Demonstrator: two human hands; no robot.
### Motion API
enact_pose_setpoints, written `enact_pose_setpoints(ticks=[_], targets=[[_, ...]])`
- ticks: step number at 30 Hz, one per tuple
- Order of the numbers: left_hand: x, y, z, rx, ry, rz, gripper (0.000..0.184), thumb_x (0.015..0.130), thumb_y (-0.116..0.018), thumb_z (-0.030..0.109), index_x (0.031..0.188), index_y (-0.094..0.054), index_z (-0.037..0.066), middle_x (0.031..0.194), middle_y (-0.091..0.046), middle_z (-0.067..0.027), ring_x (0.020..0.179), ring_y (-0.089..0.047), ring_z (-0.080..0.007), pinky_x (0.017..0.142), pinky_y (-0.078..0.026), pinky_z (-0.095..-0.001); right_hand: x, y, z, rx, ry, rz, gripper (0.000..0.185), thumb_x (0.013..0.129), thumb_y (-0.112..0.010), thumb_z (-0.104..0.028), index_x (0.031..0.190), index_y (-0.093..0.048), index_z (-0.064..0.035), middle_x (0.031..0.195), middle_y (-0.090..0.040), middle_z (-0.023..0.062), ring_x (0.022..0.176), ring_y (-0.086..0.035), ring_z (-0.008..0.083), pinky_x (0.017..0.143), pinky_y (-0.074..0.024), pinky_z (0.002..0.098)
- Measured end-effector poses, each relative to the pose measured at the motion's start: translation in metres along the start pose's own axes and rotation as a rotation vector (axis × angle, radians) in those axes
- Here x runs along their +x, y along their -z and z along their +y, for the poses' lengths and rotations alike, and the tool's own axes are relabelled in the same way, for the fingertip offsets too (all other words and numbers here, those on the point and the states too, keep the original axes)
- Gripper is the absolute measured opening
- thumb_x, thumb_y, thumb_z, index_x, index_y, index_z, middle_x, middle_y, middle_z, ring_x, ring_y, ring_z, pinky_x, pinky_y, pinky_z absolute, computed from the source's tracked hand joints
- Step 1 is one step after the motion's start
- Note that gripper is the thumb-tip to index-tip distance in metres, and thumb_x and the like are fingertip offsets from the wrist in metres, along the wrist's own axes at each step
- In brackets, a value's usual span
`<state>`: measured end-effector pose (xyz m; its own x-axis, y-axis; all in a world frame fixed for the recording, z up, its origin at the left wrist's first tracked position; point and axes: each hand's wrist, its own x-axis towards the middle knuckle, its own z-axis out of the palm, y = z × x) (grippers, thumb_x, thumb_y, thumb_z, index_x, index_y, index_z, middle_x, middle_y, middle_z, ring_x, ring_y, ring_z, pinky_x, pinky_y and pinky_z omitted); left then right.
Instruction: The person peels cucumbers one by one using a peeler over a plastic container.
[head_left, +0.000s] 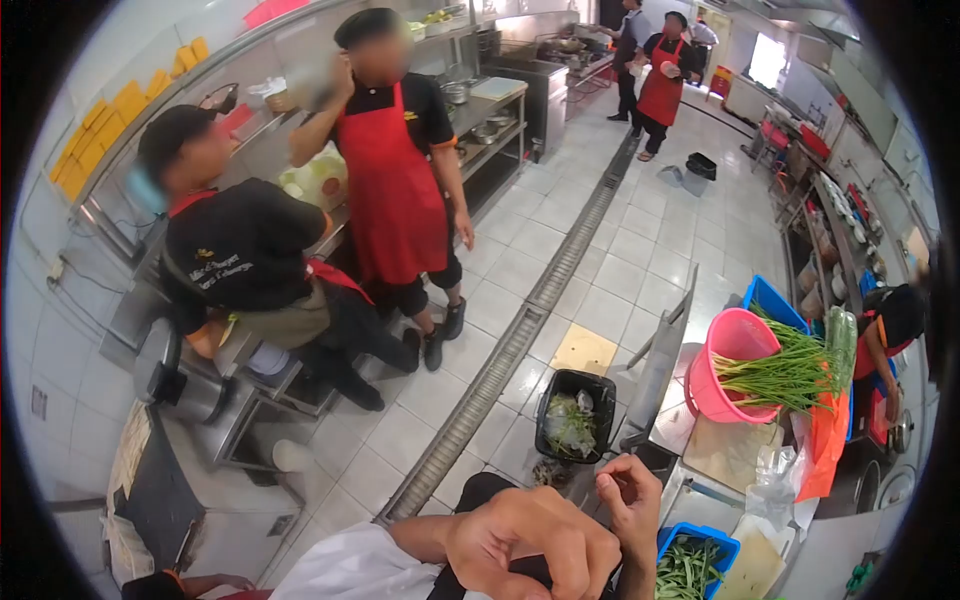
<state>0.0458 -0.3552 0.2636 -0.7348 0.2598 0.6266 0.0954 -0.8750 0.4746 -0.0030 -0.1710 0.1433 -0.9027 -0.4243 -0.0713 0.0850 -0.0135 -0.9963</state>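
My left hand (535, 540) is at the bottom middle, close to the camera, below a white sleeve (350, 568). Its fingers are curled in, and whatever is inside them is hidden. Just right of it rises my right hand (632, 500), partly covered by the left. Thumb and forefinger are bent toward each other, with nothing visible between them. Beyond the hands, a black bin (575, 415) with greens and a clear plastic bag stands on the floor. Beside my right forearm is a blue basket (735, 545) of cut green leaves.
A pink tub (735, 350) of long green stalks stands at right by an orange bag (825, 440) and cutting boards (730, 455). Two people in red aprons (390, 180) stand at left; others are farther back. A drain grate (500, 365) crosses the tiled floor.
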Motion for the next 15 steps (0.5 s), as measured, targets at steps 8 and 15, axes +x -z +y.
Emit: enact_pose_setpoints(ticks=[8, 15], targets=[[-0.008, 0.004, -0.011, 0.241, -0.057, -0.068, 0.022, 0.09, -0.066, 0.019, 0.085, -0.064, -0.003, 0.078, -0.063, -0.0175, 0.062, -0.057, -0.0228, 0.052, -0.044, -0.034, 0.005, 0.016, -0.017, -0.065, 0.119, 0.028, 0.006, 0.084, -0.064, -0.001, 0.089, -0.061, 0.0018, 0.084, -0.058, 0.0046, 0.077, -0.057, 0.0105, 0.07, -0.0463, 0.0222], [0.01, 0.015, 0.061, 1.079, -0.236, -0.225, 0.031, 0.094, -0.06, 0.033, 0.104, -0.062, 0.003, 0.095, -0.06, -0.0141, 0.08, -0.058, -0.0278, 0.06, -0.047, -0.0385, -0.017, 0.094, -0.205, -0.332, 1.186, -0.147, 0.037, 0.096, -0.044, -0.042, 0.123, -0.042, -0.0167, 0.122, -0.042, 0.0103, 0.109, -0.046, 0.0234, 0.096, -0.0341, 0.046]])
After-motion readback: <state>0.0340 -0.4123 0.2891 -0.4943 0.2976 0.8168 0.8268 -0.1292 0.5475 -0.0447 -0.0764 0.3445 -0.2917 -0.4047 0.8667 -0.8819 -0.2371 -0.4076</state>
